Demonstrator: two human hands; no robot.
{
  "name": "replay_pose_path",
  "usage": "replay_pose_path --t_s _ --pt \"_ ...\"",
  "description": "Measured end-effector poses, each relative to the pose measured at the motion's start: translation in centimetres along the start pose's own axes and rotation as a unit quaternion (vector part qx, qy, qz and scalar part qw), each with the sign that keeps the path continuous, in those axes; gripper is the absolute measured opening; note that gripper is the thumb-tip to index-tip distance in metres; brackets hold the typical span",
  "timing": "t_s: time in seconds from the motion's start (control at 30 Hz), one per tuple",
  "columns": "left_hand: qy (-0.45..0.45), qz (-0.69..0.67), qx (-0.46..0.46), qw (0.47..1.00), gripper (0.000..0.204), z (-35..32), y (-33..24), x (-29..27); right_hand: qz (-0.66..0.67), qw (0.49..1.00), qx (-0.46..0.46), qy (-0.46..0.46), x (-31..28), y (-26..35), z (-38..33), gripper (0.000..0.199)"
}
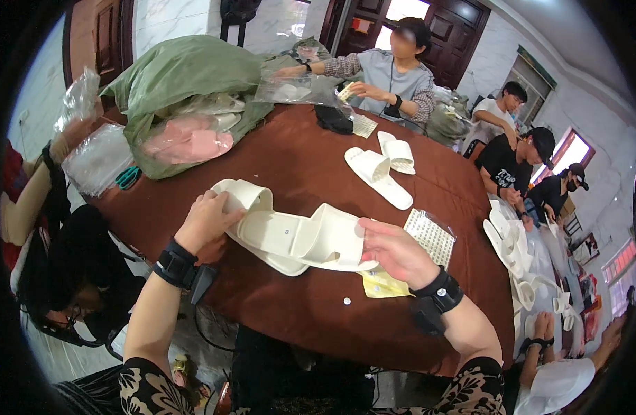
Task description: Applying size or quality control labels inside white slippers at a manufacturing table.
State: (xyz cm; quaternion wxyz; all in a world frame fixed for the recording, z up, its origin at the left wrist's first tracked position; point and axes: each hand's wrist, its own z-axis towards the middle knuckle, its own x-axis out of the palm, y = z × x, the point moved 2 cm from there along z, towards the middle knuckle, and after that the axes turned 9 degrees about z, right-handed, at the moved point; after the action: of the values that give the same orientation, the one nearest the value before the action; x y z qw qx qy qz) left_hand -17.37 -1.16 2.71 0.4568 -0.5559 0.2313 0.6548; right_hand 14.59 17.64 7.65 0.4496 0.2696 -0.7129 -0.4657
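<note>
Over the near part of the table I hold a pair of cream-white slippers, overlapping and pointing opposite ways. My left hand (210, 220) grips the left slipper (243, 194) by its strap; its thumb lies over the front and the other fingers are partly hidden. My right hand (399, 252) has its fingers at the strap of the right slipper (332, 232), thumb and fingertips on its outer edge. A small round mark shows on the upper footbed. Beside my right hand lie a sheet of small round stickers (430, 238) and a yellow sheet (385, 284).
The brown-covered table (297, 145) bears another white slipper pair (380, 173), a green sack (186, 76) with pink slippers, clear plastic bags (96, 159) and teal-handled scissors (128, 178). A loose white dot (347, 301) lies near me. A person (394, 72) works across the table; others are at the right.
</note>
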Motion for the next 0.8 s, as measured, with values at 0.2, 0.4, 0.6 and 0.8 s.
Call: replay_pose_path --t_s 0.2,0.4,0.6,0.8 --pt "-0.026 0.003 0.010 1.000 0.058 -0.6 -0.2 -0.2 0.049 0.998 -0.004 -0.043 1.1 0.4 -0.1 0.049" --pt "-0.015 -0.130 0.009 0.991 0.058 0.1 1.3 1.1 0.073 0.997 -0.022 0.009 3.4 -1.0 1.6 0.045" --pt "-0.009 -0.074 -0.008 0.997 0.061 -0.6 0.8 1.2 0.107 0.992 -0.019 0.063 7.8 -4.3 4.9 0.052" --pt "-0.012 -0.117 0.000 0.993 0.058 -0.3 0.4 1.3 0.137 0.990 -0.040 0.015 7.9 -5.8 6.2 0.061"
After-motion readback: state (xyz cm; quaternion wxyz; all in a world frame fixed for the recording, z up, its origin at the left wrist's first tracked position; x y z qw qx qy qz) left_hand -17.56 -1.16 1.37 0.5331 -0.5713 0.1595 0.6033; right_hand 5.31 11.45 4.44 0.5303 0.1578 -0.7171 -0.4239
